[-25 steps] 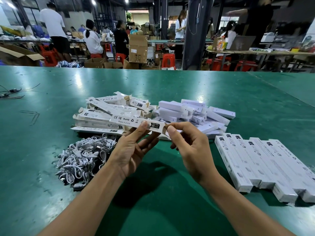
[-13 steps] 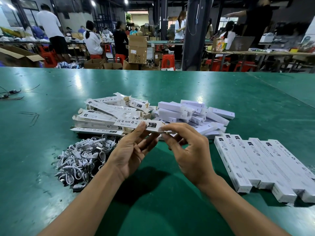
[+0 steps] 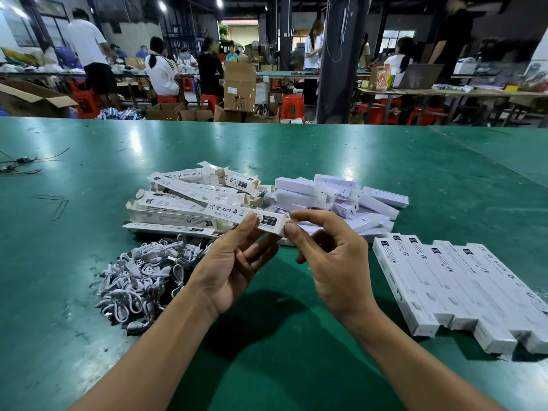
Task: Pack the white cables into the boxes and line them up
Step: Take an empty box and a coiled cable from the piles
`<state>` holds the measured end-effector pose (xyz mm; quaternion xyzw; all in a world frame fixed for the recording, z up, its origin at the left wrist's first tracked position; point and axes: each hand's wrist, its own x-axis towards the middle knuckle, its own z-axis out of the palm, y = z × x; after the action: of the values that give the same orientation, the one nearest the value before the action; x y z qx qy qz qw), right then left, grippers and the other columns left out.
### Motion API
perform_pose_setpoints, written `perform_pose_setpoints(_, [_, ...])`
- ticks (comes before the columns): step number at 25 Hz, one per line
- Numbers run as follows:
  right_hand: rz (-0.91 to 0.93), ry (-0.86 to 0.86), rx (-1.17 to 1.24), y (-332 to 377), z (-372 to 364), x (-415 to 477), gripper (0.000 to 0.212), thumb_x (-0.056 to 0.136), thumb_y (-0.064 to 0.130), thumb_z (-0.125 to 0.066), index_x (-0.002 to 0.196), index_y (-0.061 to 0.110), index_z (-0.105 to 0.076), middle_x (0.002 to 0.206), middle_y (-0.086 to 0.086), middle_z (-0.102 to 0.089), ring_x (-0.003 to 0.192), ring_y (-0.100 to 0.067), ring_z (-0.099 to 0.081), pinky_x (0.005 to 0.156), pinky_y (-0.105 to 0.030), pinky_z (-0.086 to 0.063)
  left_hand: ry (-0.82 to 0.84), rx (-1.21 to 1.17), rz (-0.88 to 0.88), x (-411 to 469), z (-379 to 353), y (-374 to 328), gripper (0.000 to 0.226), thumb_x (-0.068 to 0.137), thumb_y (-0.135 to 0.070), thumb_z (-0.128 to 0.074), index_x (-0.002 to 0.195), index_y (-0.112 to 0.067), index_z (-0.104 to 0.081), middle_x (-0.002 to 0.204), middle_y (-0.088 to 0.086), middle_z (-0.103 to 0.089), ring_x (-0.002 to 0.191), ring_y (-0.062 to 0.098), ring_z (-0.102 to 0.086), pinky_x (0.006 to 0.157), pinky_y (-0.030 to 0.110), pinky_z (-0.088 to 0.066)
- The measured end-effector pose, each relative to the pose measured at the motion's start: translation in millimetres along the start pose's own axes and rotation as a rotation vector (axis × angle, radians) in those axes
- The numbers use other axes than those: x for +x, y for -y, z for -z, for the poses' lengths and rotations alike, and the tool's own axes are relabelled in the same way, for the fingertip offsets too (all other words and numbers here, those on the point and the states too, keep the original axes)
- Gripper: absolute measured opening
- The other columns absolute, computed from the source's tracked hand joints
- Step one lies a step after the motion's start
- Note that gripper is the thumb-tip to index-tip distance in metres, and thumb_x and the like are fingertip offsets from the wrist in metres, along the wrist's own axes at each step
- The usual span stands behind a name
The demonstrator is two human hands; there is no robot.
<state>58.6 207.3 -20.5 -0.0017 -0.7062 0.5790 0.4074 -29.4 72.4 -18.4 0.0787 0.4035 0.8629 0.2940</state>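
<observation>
Cardboard of the thinnest kind makes up the held box [image 3: 228, 212]: long, narrow, white, and by its look nearly weightless, so it should buckle if squeezed across its middle. It is lifted clear of the counter [image 3: 267, 375] and lies crosswise in front of the heap of unfilled boxes [image 3: 178, 200]. The left grip [image 3: 234, 262] pinches it near mid-length, thumb on the printed face and fingers beneath. The right grip [image 3: 335, 262] nips its right end between thumb and forefinger, the other fingers curled. Whether that end flap is tucked home, or a cable lies inside, the fingertips hide.

The best hold, I judge, is on the long edges near the ends, where the folds stiffen it. The white cables [image 3: 142, 277] lie in a loose tangle on the counter just left of the left wrist. They look soft and springy, and likely to snag one another when one is lifted.

Finished boxes [image 3: 459, 289] lie touching in a row to the right. Green counter shows between the right wrist and the row's left side, room enough for the next one. Plain white sleeves [image 3: 332, 197] are piled behind the right grip. The counter's near edge is out of view.
</observation>
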Motion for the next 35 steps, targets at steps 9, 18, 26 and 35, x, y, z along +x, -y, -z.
perform_pose_setpoints(9, [0.112,-0.027,-0.014,-3.7,0.2,-0.4,0.01,0.09,0.021,-0.073,0.097,0.027,-0.077,0.099,0.008,-0.071,0.049,-0.019,-0.058,0.049,-0.032,-0.052,-0.044,-0.038,0.009,-0.4,-2.4,2.5,0.013,0.074,-0.026,-0.077,0.076,-0.014,-0.073,0.09,0.01,-0.076,0.075,0.02,-0.076,0.065,0.03,-0.06])
perform_pose_setpoints(18, [0.049,-0.003,0.024,1.7,-0.4,-1.4,0.009,0.091,0.016,-0.073,0.094,0.023,-0.077,0.1,0.008,-0.071,0.044,-0.018,-0.057,0.044,-0.037,-0.052,-0.05,-0.015,0.001,-0.4,-0.6,-0.7,0.029,0.071,-0.027,-0.079,0.093,-0.014,-0.068,0.094,0.01,-0.077,0.076,0.02,-0.076,0.063,0.029,-0.06])
perform_pose_setpoints(26, [-0.11,0.084,0.027,5.6,2.9,-0.8,0.007,0.092,0.013,-0.074,0.091,0.019,-0.071,0.066,0.004,-0.068,0.045,-0.014,-0.058,0.05,-0.024,-0.045,-0.039,0.044,0.006,-3.5,-3.8,-1.4,0.016,0.077,-0.031,-0.073,0.073,-0.016,-0.079,0.088,0.006,-0.078,0.066,0.013,-0.073,0.06,0.025,-0.06])
perform_pose_setpoints(35, [-0.282,0.289,0.091,1.3,7.2,3.5,0.023,0.086,0.043,-0.069,0.101,0.026,-0.075,0.084,-0.002,-0.077,0.062,-0.016,-0.067,0.063,-0.026,-0.05,-0.009,0.12,0.101,-6.4,1.7,-6.2,0.022,0.078,-0.03,-0.075,0.084,-0.009,-0.081,0.077,0.005,-0.073,0.059,0.012,-0.067,0.057,0.025,-0.058])
